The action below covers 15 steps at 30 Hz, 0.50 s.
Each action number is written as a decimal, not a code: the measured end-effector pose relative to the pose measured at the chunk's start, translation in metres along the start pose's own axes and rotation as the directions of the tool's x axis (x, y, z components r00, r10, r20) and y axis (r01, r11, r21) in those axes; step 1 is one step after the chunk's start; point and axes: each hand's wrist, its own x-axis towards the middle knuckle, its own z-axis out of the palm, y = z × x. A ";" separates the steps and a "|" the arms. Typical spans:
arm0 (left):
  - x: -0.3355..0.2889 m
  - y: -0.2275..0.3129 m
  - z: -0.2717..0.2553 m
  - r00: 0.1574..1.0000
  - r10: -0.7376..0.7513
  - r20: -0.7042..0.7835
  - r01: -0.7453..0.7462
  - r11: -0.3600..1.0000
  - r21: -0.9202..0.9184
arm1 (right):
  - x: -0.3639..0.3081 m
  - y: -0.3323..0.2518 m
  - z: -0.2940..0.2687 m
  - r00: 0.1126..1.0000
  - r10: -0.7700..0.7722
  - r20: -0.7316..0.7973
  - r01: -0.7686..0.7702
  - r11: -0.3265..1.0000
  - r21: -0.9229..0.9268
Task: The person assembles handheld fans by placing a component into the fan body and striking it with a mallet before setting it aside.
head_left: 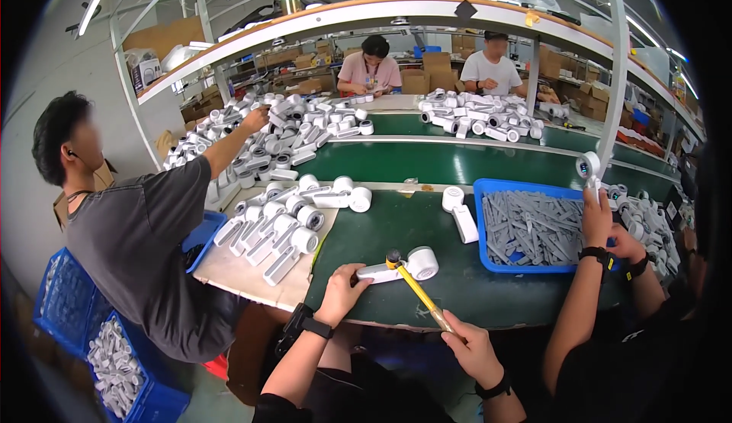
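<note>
My left hand (342, 295) grips the handle end of a white handheld fan (422, 264), which lies on the green work surface (374, 232) with its round head to the right. In my right hand (473, 349) is a hammer (419, 293) with a yellow shaft. The hammer's dark head is over the fan's handle, close to the round end; whether they touch I cannot tell. Another white fan (460, 216) rests farther back, beside a blue tray (534, 268) full of grey strips (526, 225).
At left, several white fans (278, 229) lie on a cardboard sheet (293, 284). A co-worker (145, 225) reaches toward a large fan pile (267, 137). Another person's hand (596, 217) at right holds a fan upright. A green conveyor (427, 160) runs behind.
</note>
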 end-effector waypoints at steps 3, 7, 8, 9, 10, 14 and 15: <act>-0.006 -0.001 -0.012 0.994 -0.105 0.024 0.107 0.990 -0.091 | 0.007 -0.007 0.007 0.996 -0.088 0.032 0.090 0.995 -0.044; -0.007 -0.010 -0.016 1.000 -0.028 0.011 0.029 0.995 -0.093 | 0.008 -0.031 0.009 0.990 -0.143 0.011 0.143 0.976 -0.164; -0.008 -0.010 -0.014 0.999 -0.039 0.001 0.039 0.995 -0.094 | 0.006 -0.026 0.011 0.991 -0.132 0.008 0.132 0.976 -0.174; -0.007 -0.010 -0.012 0.999 -0.040 -0.002 0.039 0.994 -0.099 | 0.006 -0.022 0.012 0.992 -0.122 0.006 0.121 0.976 -0.183; -0.007 -0.009 -0.012 0.999 -0.042 0.001 0.042 0.993 -0.107 | 0.007 -0.020 0.011 0.993 -0.121 0.009 0.121 0.975 -0.186; -0.011 -0.018 -0.010 1.000 -0.030 -0.003 0.029 0.993 -0.117 | 0.010 -0.031 0.007 0.991 -0.119 0.058 0.130 0.962 -0.241; -0.012 -0.020 -0.011 1.000 -0.005 -0.006 0.005 0.995 -0.102 | 0.011 -0.036 0.007 0.990 -0.138 0.034 0.142 0.961 -0.237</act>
